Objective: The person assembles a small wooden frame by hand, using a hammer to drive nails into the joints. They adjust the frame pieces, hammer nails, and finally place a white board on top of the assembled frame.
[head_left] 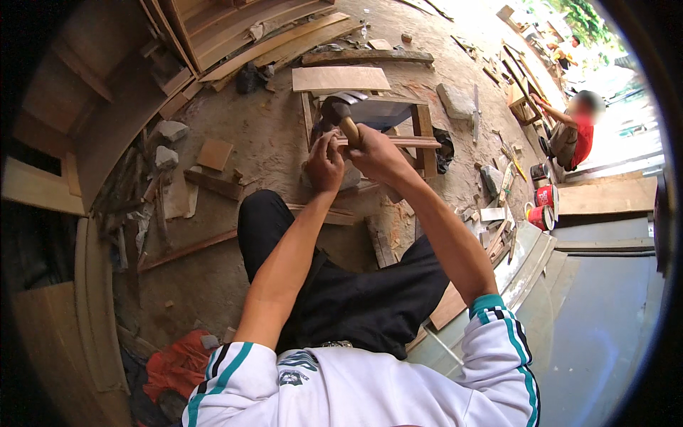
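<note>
My right hand is wrapped round the wooden handle of a claw hammer, close below its dark head. The hammer is raised over a small wooden frame. Across the near side of this frame lies a narrow reddish-brown wood strip. At the strip's left end my left hand has its fingers pinched together; what they hold, if anything, is too small to make out. A pale flat board forms the frame's far side.
Wood offcuts and stones litter the dirt floor. A handsaw lies to the right, with red paint cans nearer. A large wooden cabinet stands at the far left. A person in red crouches at the far right.
</note>
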The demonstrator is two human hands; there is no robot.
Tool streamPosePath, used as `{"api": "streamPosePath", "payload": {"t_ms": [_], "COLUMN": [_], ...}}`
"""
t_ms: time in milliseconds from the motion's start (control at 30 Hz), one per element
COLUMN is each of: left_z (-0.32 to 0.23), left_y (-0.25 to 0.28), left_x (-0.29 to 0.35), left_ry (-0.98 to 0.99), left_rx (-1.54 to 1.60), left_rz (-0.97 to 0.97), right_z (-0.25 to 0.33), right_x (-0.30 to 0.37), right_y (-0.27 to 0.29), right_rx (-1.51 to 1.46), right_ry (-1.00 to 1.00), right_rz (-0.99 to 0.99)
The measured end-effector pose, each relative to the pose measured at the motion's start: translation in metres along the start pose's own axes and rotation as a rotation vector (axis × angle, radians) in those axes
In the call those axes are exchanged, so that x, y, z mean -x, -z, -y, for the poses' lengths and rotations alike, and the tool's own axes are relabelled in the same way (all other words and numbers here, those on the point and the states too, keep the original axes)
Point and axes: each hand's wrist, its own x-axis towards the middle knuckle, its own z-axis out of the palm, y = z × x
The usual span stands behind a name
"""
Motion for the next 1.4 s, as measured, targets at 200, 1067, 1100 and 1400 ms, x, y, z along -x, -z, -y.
{"api": "streamPosePath", "payload": {"t_ms": [200,1067,1100,1400], "left_z": [0.002,0.052,0.055,0.056], "left_y": [0.004,0.007,0.007,0.010], "left_x": [-0.002,-0.012,-0.012,-0.011], "left_ry": [0.003,0.467,0.432,0.408], "left_rx": [0.014,0.057,0.095,0.130], "left_rz": [-0.031,0.431,0.404,0.369], "right_z": [0.039,-0.059,-0.046,0.026], "right_x": [0.011,0.012,0.015,0.017], "right_y": [0.020,-0.041,-0.035,-0.003], "right_rx": [-0.119,-0.272,-0.309,-0.145], "right_ry": [-0.015,-0.205,-0.217,0.007], "right_rz": [-0.150,-0.230,-0.213,-0.347]}}
